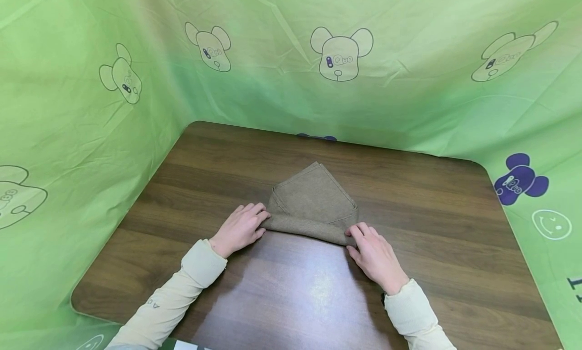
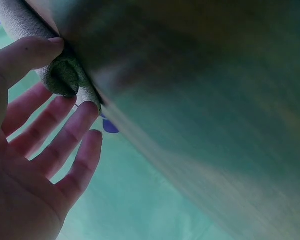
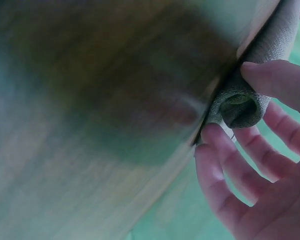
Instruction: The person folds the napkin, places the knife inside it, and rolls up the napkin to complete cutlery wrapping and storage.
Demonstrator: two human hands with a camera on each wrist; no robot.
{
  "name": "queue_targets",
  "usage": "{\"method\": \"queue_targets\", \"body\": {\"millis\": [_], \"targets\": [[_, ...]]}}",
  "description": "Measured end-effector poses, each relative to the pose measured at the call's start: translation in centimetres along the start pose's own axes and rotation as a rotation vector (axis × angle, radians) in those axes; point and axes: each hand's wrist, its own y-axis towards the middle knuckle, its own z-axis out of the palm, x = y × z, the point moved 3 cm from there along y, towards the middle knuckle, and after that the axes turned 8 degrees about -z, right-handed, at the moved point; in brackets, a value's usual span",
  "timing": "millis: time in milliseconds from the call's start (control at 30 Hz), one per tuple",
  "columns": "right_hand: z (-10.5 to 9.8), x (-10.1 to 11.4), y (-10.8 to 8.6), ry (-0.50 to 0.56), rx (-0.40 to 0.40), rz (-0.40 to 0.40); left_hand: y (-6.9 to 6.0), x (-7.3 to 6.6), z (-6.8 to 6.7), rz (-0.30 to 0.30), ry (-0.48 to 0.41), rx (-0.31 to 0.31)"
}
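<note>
A grey-brown cloth [image 1: 314,192] lies on the table, its far part folded to a flat point aimed away from me. Its near edge is wound into a roll [image 1: 306,228] that runs from one hand to the other. My left hand [image 1: 241,226] pinches the roll's left end, thumb on the near side and fingers over the far side. At the right end, my right hand [image 1: 375,251] holds it likewise. Both wrist views show the spiral of the roll's open end, between thumb and fingers of the left hand [image 2: 35,145] and of the right hand [image 3: 260,170].
The brown wood-grain table [image 1: 436,223] has rounded corners and a bright reflection in front of the cloth. Green printed sheeting [image 1: 273,102] hangs around its back and sides. A small white item [image 1: 185,345] shows at the bottom edge of the head view.
</note>
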Motion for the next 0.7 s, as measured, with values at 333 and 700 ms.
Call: {"method": "queue_targets", "body": {"millis": [333,700], "targets": [[-0.3,0.0,-0.1,-0.024,-0.003,0.027,0.1,0.3,0.0,0.001,-0.037,0.004],[-0.3,-0.3,-0.1,-0.007,0.012,0.067,0.3,1.4,0.2,-0.070,-0.232,0.060]]}}
